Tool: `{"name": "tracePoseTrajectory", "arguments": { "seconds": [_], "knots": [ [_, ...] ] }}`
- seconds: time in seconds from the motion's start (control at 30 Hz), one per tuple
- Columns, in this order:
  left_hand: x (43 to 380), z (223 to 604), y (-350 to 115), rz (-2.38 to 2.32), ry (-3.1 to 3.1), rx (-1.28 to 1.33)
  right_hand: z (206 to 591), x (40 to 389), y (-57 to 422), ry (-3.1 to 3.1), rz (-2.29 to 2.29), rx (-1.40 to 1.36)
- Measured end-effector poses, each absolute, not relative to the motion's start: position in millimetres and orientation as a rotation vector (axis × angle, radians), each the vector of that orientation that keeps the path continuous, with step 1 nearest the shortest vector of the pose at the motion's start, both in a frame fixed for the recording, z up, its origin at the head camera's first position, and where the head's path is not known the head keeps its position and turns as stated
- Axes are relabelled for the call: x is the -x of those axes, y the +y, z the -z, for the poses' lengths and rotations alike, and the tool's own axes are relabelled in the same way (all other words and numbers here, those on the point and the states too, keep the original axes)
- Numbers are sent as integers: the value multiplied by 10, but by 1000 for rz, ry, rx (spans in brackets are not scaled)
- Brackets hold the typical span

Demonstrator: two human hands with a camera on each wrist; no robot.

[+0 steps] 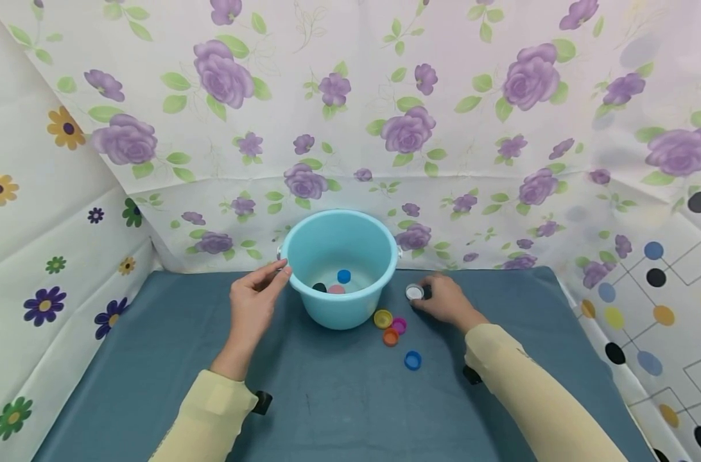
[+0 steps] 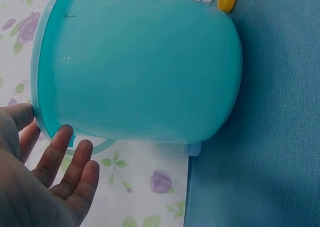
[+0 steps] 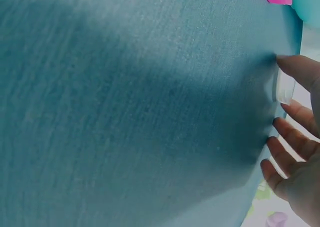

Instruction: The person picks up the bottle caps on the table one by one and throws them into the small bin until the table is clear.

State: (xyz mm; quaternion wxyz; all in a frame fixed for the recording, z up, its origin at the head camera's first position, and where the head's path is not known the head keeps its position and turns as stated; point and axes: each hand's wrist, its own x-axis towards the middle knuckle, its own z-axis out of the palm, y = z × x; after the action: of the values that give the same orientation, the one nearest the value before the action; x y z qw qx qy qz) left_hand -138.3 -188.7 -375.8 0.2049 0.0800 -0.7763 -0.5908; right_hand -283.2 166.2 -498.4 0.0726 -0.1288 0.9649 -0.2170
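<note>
Smooth plastic, matt fabric
Head view, centre: the bucket (image 1: 340, 314) looks smooth, glossy plastic; caps (image 1: 391, 337) right of centre look plastic; the tablecloth (image 1: 350, 410) along the bottom is matt, finely textured.

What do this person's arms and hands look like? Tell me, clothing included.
The left hand and right hand are ungloved. The left sleeve and right sleeve are pale yellow. A small black block shows beside the left sleeve, a second black block beside the right.
</note>
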Motion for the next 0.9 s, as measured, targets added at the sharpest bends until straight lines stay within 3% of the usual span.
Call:
{"name": "tracePoseTrajectory", "arguments": {
  "seconds": [0.53, 0.9],
  "knots": [
    [1357, 3741, -1876, 1676, -2162, -233, 4787, 2774, 1828, 2899, 912, 430],
    [1357, 3725, -1859, 1662, -2163, -225, 4408, 2776, 1923, 2899, 1021, 431]
  ]
}}
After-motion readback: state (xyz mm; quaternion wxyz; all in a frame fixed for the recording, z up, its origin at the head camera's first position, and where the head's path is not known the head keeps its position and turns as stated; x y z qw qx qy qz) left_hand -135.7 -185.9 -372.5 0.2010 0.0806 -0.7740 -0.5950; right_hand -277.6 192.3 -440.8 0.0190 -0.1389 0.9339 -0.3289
